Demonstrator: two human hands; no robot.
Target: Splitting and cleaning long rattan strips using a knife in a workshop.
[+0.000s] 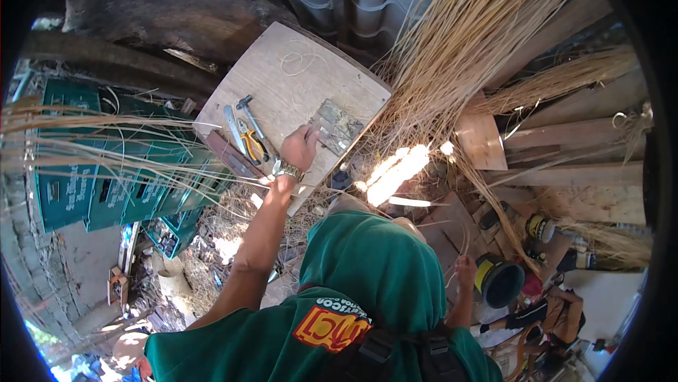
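Note:
My left hand, with a watch on the wrist, rests over a small wooden table. Its fingers are drawn together at the near-left edge of a dark flat plate strewn with fibre scraps; what they pinch is hidden. Left of this hand lie yellow-and-black pliers, a small hammer and a knife-like flat tool. Down at my right side, my right hand is closed, and a thin pale strip rises from it.
Long bundles of straw-coloured strips lean at the far right. Green plastic crates stand left, crossed by loose strips. A black bucket stands right, near what looks like another seated person. Fibre scraps litter the ground.

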